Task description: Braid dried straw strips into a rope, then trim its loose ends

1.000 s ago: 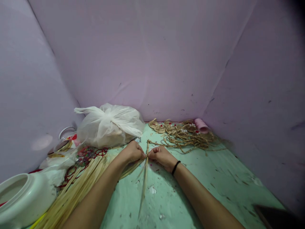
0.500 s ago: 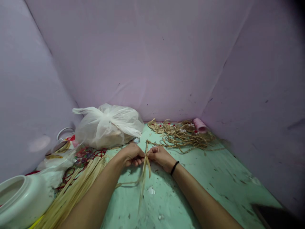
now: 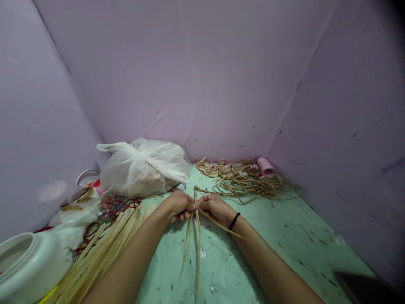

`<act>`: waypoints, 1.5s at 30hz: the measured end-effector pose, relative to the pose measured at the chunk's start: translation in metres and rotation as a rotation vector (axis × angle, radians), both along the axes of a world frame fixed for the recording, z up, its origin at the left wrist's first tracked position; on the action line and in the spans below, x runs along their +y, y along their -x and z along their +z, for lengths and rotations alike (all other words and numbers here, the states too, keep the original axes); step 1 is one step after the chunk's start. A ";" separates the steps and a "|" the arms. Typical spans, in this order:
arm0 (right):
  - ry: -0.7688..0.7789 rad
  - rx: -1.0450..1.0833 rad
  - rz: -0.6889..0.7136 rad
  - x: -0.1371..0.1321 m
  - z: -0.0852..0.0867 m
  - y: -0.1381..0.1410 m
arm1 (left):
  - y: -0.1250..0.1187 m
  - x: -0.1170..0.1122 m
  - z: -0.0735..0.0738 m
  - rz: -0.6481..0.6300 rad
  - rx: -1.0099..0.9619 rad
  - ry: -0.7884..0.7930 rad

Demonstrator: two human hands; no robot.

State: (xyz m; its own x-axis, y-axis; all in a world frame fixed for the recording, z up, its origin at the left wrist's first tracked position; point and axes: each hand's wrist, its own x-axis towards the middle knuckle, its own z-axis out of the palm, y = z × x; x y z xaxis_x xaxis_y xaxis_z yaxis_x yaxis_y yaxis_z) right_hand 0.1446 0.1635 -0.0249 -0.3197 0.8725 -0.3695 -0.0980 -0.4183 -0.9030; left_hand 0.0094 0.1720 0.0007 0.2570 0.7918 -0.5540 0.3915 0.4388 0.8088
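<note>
Both hands meet over the middle of the green table [image 3: 228, 257], pinching a braid of pale dried fibre strips [image 3: 198, 236]. My left hand [image 3: 180, 205] is closed on the braid from the left. From the right, my right hand [image 3: 217, 207], with a black band at the wrist, grips it too, fingertips touching those of the left. A short braided end sticks up beyond the fingers. Loose strips fan out below: two hang toward me and one crosses under the right wrist. The exact crossing point is hidden by the fingertips.
Flat straw strips [image 3: 101, 253] lie under my left forearm, beside a white jar [image 3: 41, 264]. A tied plastic bag [image 3: 142, 173] stands at the back left, near beads [image 3: 112, 207]. Braided cords [image 3: 249, 185] and a pink thread spool [image 3: 265, 166] lie at the back right. Walls close in around.
One loose strip has swung from the left over to the right, now crossing my right wrist. Another hangs straight down. Both hands have drawn slightly closer together on the braid.
</note>
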 end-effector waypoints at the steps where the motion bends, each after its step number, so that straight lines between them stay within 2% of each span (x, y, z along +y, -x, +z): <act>1: 0.014 0.014 -0.004 0.000 0.001 0.000 | 0.000 0.000 0.000 -0.022 -0.037 0.024; 4: 0.043 0.037 0.011 -0.001 0.003 -0.001 | -0.001 -0.001 0.001 -0.052 -0.073 0.081; 12: -0.044 0.024 0.107 0.005 -0.010 -0.008 | 0.001 0.002 0.000 -0.024 0.096 0.048; 18: -0.109 -0.090 0.082 0.003 -0.010 -0.007 | 0.003 0.002 0.001 0.025 0.021 0.066; 21: -0.161 -0.172 0.073 0.001 -0.009 -0.005 | 0.001 0.000 0.004 0.004 -0.014 0.064; 24: -0.227 -0.274 0.079 0.001 -0.008 -0.004 | -0.004 -0.003 0.006 0.071 0.033 0.023; 28: -0.344 -0.564 0.070 0.002 -0.004 -0.006 | -0.011 -0.007 0.006 0.174 0.060 -0.036; 32: -0.361 -0.775 0.057 0.004 0.003 -0.009 | -0.014 -0.007 0.004 0.183 0.088 -0.088; 36: -0.361 -0.827 0.087 0.000 0.011 -0.006 | -0.015 -0.007 0.006 0.199 0.107 -0.064; 41: -0.533 -0.935 0.091 -0.015 0.020 0.006 | -0.013 -0.008 0.013 0.198 0.098 0.050; 45: -0.659 -1.042 0.063 -0.028 0.023 0.017 | -0.007 -0.007 0.011 0.143 0.100 -0.024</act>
State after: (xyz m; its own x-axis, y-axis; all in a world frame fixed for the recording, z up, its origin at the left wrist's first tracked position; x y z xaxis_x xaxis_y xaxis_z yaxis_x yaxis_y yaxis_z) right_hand 0.1278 0.1354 -0.0019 -0.1845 0.9824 0.0308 0.7985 0.1680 -0.5781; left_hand 0.0161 0.1650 0.0116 0.0851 0.8294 -0.5521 0.4055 0.4773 0.7796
